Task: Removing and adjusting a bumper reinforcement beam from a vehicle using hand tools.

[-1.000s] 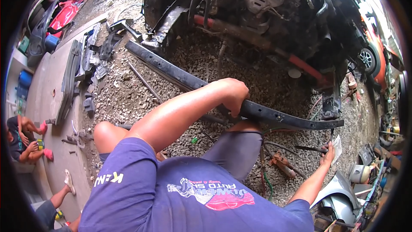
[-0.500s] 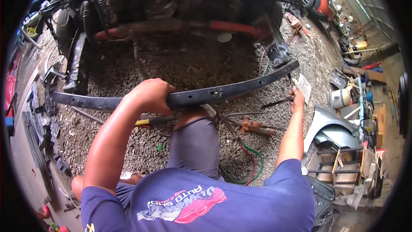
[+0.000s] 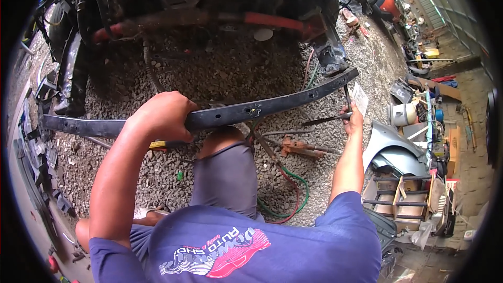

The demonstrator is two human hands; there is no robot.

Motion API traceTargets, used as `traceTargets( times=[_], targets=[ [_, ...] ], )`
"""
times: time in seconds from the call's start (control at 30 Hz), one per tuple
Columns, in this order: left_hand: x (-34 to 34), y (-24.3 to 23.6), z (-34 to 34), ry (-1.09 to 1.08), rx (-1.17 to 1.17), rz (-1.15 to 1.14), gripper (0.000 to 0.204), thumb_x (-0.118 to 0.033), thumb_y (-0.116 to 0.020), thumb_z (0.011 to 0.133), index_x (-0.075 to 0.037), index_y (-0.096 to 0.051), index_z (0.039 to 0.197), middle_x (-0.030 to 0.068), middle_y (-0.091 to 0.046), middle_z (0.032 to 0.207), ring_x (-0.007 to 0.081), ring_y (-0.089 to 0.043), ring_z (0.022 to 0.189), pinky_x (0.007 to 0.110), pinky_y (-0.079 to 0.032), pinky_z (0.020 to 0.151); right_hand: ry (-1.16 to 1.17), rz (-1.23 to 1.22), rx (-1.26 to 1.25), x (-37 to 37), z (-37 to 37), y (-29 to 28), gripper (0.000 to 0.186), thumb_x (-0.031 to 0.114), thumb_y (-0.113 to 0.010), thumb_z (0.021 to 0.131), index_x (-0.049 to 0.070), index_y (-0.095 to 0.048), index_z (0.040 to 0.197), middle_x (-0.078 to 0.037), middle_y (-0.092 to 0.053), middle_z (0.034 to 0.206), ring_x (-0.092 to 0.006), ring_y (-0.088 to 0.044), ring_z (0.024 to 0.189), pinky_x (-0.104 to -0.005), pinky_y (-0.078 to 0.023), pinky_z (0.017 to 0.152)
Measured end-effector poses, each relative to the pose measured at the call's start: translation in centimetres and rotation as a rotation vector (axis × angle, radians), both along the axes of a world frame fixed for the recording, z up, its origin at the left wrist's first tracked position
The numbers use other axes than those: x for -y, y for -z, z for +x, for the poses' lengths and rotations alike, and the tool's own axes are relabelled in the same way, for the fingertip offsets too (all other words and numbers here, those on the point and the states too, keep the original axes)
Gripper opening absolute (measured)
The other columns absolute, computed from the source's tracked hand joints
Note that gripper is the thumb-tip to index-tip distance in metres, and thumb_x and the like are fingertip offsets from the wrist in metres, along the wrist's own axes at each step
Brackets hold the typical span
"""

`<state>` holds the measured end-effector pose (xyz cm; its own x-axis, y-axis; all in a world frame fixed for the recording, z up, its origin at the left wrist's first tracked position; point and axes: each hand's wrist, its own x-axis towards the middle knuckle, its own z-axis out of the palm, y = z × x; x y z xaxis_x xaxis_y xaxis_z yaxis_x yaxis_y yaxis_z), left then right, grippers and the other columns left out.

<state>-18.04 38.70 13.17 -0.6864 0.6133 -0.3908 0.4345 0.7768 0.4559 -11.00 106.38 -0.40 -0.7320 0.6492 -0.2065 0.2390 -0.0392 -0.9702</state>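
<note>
A long, curved black bumper beam point(image 3: 283, 105) with holes along its face spans the view in front of me, above my bent knee. My left hand point(image 3: 166, 114) is closed over it left of its middle. Near the beam's right end, my right hand point(image 3: 354, 119) grips a dark metal tool point(image 3: 327, 120) with two long, thin arms, one reaching left and one up to the underside of the beam end. Its exact kind cannot be made out. A white printed slip point(image 3: 360, 100) shows at the fingers of that hand; whether they hold it is unclear.
Ahead stands a vehicle's opened front with a red crossbar point(image 3: 272, 21) and a dark rail end point(image 3: 332, 57). On the gravel lie a rusty clamp-like tool point(image 3: 301, 148) and red and green hoses point(image 3: 304, 188). Silver fenders point(image 3: 393, 149) and a divided crate point(image 3: 401, 196) are at right.
The whole view has shifted, so the beam and both hands appear a little further left. The grip of each hand looks the same, and the tool remains at the beam's right end.
</note>
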Motion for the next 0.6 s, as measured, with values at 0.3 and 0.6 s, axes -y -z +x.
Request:
traceTargets(
  times=[0.3,0.6],
  targets=[
    [0.0,0.4,-0.4,0.026,-0.016,0.060,0.039,-0.025,-0.088,0.064,-0.005,-0.079,0.096,0.0189,-0.076,0.083,0.0389,-0.075,0.087,0.049,-0.059,0.085,-0.025,0.018,-0.017,-2.4,0.6,0.4,0.036,0.043,-0.073,0.102,0.008,-0.065,0.105,-0.008,-0.073,0.090,-0.0156,-0.069,0.069,-0.0234,-0.035,0.043],
    [-0.6,-0.1,-0.5,0.025,0.012,-0.001,0.039,-0.023,-0.086,0.064,-0.008,-0.080,0.100,0.0187,-0.077,0.090,0.0378,-0.075,0.093,0.049,-0.060,0.088,0.013,0.043,-0.046,-2.2,0.7,-0.4,0.036,0.041,-0.075,0.101,0.008,-0.063,0.099,-0.007,-0.068,0.084,-0.0166,-0.068,0.067,-0.0241,-0.036,0.043]
  ],
)
